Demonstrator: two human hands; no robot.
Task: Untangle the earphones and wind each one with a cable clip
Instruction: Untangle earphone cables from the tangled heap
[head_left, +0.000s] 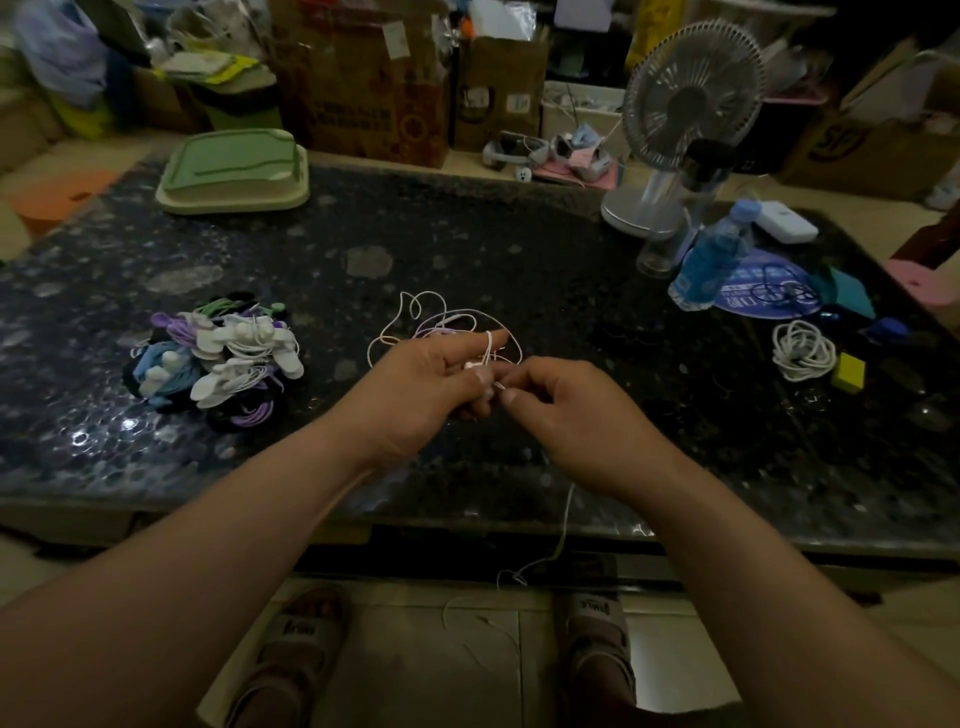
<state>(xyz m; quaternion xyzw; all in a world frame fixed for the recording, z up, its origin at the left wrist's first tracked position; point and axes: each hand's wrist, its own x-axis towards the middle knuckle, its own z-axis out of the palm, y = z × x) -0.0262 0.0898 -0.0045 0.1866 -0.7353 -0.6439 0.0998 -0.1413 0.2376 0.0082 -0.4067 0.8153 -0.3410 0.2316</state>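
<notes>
I count two hands, both over the middle of the dark stone table. The left hand curls round a small white earphone part, with one white earphone cable looped over its forefinger. The right hand pinches that cable between thumb and forefinger. One strand hangs over the near edge. One heap of clipped earphones lies left and one coiled white cable lies right, with bare stone between each and the hands.
</notes>
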